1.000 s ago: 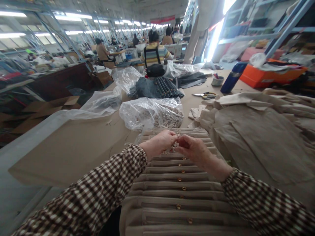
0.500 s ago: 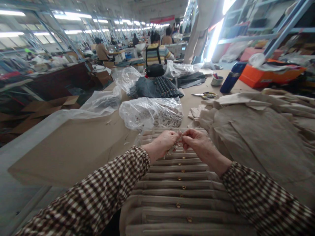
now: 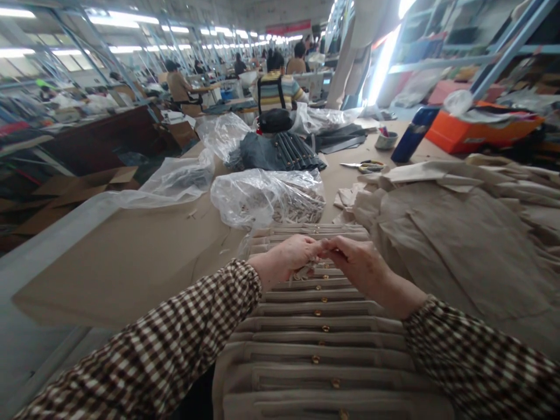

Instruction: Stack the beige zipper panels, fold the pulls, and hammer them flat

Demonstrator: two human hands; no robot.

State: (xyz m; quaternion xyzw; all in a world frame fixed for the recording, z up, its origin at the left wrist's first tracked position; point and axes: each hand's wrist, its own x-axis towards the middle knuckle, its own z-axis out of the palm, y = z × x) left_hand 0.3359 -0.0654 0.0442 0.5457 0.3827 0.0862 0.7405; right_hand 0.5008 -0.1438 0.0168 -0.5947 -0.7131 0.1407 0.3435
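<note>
My left hand (image 3: 286, 259) is closed around a bunch of small beige fabric strips (image 3: 303, 273), whose ends poke out below the fingers. Against its fingertips, my right hand (image 3: 361, 265) is closed in a pinch; whatever lies between its fingers is hidden. Both hands hover over a row of overlapping beige fabric pieces (image 3: 280, 402) with zippers. Down the middle of the row run gold-coloured zipper sliders (image 3: 335, 383). Just beyond the hands, a clear plastic bag (image 3: 245, 198) holds more of the small beige strips.
A heap of beige fabric (image 3: 455, 245) covers the table's right side. Scissors (image 3: 363, 167), a small cup (image 3: 386, 140), a blue bottle (image 3: 413, 135) and an orange box (image 3: 476, 131) stand beyond. Dark zippered pieces (image 3: 280, 153) lie at the back. People sit farther off.
My right hand has turned over slightly, its back now more toward me, and its fingertips have come against those of my left hand. The strips stay in my left hand.
</note>
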